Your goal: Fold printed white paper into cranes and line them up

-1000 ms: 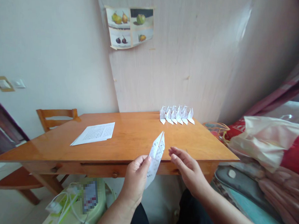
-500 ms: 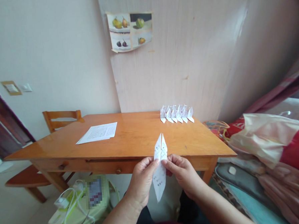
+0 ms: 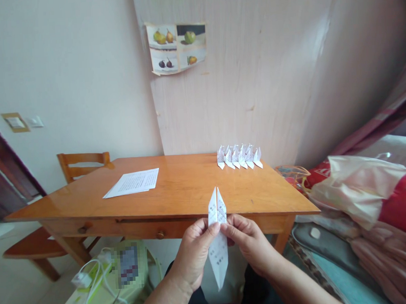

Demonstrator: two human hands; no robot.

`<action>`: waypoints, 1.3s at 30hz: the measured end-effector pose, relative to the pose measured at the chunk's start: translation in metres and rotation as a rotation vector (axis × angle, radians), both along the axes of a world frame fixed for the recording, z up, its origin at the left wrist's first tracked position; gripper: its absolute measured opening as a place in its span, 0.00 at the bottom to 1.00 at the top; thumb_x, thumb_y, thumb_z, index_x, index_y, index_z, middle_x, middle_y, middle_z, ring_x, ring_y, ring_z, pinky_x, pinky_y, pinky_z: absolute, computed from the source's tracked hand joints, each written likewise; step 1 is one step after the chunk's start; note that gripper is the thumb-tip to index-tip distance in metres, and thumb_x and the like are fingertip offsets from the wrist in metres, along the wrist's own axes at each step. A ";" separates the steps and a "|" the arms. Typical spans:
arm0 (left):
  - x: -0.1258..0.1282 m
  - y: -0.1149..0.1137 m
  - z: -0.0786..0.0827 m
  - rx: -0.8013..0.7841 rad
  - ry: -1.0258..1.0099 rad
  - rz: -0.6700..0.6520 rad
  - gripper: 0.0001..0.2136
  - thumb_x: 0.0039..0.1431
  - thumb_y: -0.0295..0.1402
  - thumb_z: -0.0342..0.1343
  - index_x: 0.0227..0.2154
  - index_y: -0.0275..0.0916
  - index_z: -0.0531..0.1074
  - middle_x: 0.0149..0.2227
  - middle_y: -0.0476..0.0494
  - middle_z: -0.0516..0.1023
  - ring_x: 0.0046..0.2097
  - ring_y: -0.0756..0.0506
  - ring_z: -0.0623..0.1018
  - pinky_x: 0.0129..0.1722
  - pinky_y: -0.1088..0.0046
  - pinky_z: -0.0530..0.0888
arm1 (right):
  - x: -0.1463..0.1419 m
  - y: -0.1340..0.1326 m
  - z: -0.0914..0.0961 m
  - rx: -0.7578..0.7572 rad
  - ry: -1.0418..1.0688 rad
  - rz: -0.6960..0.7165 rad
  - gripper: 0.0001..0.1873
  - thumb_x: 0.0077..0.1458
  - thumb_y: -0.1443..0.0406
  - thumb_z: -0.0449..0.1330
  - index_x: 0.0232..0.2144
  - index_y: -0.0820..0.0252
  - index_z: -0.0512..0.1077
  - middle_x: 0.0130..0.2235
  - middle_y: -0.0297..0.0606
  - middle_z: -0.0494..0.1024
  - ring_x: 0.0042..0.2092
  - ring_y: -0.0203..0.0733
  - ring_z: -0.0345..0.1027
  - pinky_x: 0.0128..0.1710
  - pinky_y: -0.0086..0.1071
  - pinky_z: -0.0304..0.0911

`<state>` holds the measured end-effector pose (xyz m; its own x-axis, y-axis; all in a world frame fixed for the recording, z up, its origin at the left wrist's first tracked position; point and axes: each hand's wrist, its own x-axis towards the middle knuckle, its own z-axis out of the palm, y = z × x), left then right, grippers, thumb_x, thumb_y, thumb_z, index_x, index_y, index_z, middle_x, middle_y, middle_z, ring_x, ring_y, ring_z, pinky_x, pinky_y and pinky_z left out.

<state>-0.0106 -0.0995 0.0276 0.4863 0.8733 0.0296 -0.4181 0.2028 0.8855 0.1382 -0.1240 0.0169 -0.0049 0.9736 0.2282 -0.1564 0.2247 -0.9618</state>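
Ppr (image 3: 218, 255) fore-aft, split tips fwd.

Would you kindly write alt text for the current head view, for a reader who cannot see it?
A person's left hand and right hand hold a narrow folded printed paper before a wooden table. On it, printed sheets lie at left and folded paper figures stand at right; fruit pictures hang on the wall.

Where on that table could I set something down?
The widest bare patch of the table lies between the printed sheets and the paper figures; another runs from those figures toward the front-right corner. It's crowded at the back right, where the figures cluster, and near the front edge, where the left hand and right hand hold a folded paper.
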 end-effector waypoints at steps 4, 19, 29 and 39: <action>0.000 -0.001 -0.001 -0.007 -0.021 0.032 0.13 0.57 0.40 0.65 0.38 0.34 0.76 0.34 0.40 0.81 0.34 0.44 0.79 0.37 0.69 0.73 | -0.001 -0.001 0.000 -0.015 -0.032 -0.007 0.21 0.58 0.51 0.63 0.23 0.59 0.66 0.22 0.30 0.66 0.27 0.34 0.55 0.29 0.31 0.50; -0.005 -0.005 -0.004 0.065 0.038 0.034 0.12 0.59 0.40 0.64 0.38 0.36 0.78 0.35 0.42 0.80 0.35 0.46 0.77 0.39 0.71 0.72 | -0.001 0.007 0.007 0.051 0.026 -0.119 0.18 0.60 0.53 0.63 0.25 0.59 0.69 0.25 0.30 0.68 0.29 0.35 0.59 0.32 0.30 0.54; -0.006 -0.005 -0.013 0.132 0.168 0.058 0.14 0.57 0.42 0.65 0.32 0.35 0.76 0.28 0.46 0.74 0.31 0.48 0.73 0.34 0.73 0.70 | -0.015 0.000 0.013 -0.164 0.347 0.100 0.13 0.48 0.58 0.72 0.30 0.61 0.78 0.29 0.35 0.76 0.31 0.37 0.65 0.36 0.32 0.59; -0.009 -0.012 -0.017 0.229 0.321 0.096 0.16 0.56 0.44 0.65 0.25 0.37 0.71 0.25 0.49 0.70 0.29 0.50 0.68 0.30 0.75 0.65 | -0.009 0.003 0.031 -0.191 0.397 -0.019 0.12 0.45 0.59 0.73 0.26 0.62 0.78 0.24 0.31 0.73 0.26 0.33 0.61 0.29 0.30 0.55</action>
